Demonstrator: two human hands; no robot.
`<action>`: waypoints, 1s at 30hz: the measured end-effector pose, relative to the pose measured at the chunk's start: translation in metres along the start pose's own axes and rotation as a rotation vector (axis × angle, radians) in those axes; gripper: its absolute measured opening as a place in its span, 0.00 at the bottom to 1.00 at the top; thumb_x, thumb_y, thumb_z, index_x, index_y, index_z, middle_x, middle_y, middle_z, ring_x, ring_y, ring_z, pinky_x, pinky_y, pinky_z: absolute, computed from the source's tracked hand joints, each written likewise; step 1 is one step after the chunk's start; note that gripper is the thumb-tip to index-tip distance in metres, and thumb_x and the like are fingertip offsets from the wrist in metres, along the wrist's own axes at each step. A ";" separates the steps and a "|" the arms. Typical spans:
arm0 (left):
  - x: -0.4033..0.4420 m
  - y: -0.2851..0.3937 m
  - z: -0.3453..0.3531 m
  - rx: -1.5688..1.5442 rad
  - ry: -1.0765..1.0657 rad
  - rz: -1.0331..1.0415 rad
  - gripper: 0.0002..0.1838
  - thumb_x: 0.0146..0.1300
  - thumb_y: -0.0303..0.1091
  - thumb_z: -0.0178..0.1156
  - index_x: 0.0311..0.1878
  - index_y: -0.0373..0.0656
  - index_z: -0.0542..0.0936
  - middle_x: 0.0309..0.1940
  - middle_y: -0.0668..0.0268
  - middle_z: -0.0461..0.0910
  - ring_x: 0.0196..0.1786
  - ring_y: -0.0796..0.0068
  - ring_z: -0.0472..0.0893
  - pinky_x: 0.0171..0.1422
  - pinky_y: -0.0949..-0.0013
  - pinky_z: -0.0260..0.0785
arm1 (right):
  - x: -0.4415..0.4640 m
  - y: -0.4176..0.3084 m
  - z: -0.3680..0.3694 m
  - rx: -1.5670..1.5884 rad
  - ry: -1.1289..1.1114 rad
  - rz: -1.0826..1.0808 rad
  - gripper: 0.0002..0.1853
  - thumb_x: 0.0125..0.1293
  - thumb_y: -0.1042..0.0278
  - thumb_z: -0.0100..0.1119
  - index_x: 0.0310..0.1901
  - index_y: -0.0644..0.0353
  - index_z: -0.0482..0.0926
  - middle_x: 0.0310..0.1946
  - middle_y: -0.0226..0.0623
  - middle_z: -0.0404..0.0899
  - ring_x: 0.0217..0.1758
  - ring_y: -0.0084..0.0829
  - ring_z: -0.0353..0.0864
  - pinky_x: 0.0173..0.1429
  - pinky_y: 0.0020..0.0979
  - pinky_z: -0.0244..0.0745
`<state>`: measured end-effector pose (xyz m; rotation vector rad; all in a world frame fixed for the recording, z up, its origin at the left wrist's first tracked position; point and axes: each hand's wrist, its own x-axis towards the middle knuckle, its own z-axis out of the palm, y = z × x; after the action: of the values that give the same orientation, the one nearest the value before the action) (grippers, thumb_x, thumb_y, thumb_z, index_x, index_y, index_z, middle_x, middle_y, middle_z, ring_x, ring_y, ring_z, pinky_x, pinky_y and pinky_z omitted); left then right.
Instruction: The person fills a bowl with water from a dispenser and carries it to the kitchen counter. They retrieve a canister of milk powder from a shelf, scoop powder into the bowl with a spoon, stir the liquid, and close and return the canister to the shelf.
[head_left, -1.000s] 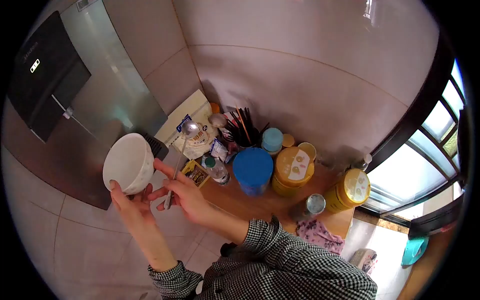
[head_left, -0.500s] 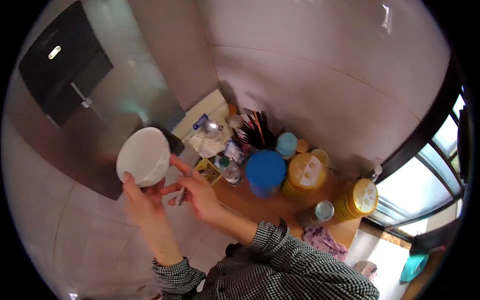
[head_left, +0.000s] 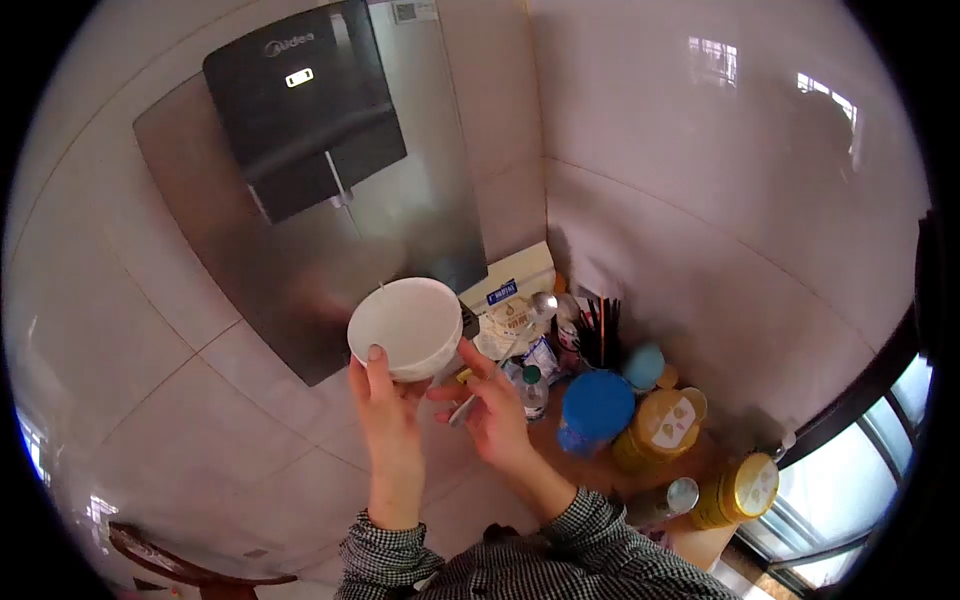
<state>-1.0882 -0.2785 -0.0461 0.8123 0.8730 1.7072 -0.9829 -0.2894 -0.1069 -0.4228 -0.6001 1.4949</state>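
Observation:
A white bowl point(head_left: 408, 325) is held by my left hand point(head_left: 388, 405), with the thumb over its near rim and the other fingers beneath. My right hand point(head_left: 492, 410) is closed around the handle of a metal spoon point(head_left: 543, 306), whose round head points up and away to the right. The right index finger reaches toward the bowl's right side. The bowl is tilted slightly toward me and looks empty inside. Beyond it stands a wall-mounted dispenser point(head_left: 305, 110) with a black front panel and a small spout.
On a wooden table point(head_left: 700, 545) at the right stand a blue-lidded tub point(head_left: 597, 405), yellow-lidded tubs point(head_left: 668, 425), a glass jar point(head_left: 665, 500), a green-capped bottle point(head_left: 533, 392), dark chopsticks point(head_left: 600, 330) and packets point(head_left: 540, 358). A brown wooden chair point(head_left: 190, 570) is at lower left.
The view has swung left, so the dispenser, table and hands appear farther right. The bowl is now in front of the dispenser's lower part. Both hands keep their holds.

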 end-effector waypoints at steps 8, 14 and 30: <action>0.001 0.000 -0.002 0.004 -0.015 0.001 0.27 0.68 0.49 0.51 0.63 0.45 0.63 0.57 0.60 0.71 0.54 0.60 0.76 0.51 0.58 0.72 | 0.003 0.002 -0.004 0.016 -0.013 0.006 0.28 0.67 0.68 0.44 0.69 0.58 0.58 0.51 0.45 0.76 0.49 0.41 0.82 0.42 0.38 0.80; -0.001 0.003 -0.002 -0.020 -0.024 0.004 0.26 0.68 0.49 0.52 0.64 0.45 0.63 0.56 0.60 0.72 0.53 0.61 0.77 0.51 0.57 0.72 | 0.000 -0.003 0.000 -0.048 -0.050 -0.002 0.28 0.68 0.70 0.40 0.70 0.60 0.56 0.66 0.38 0.64 0.47 0.36 0.81 0.40 0.37 0.82; 0.007 -0.004 -0.011 -0.063 -0.065 0.011 0.29 0.67 0.50 0.56 0.65 0.47 0.62 0.58 0.60 0.70 0.55 0.59 0.76 0.53 0.54 0.73 | 0.002 0.000 0.002 -0.063 -0.015 -0.048 0.27 0.67 0.72 0.40 0.69 0.60 0.59 0.63 0.40 0.67 0.47 0.37 0.82 0.41 0.37 0.83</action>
<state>-1.0971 -0.2732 -0.0538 0.8267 0.7682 1.6996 -0.9840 -0.2880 -0.1049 -0.4436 -0.6661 1.4373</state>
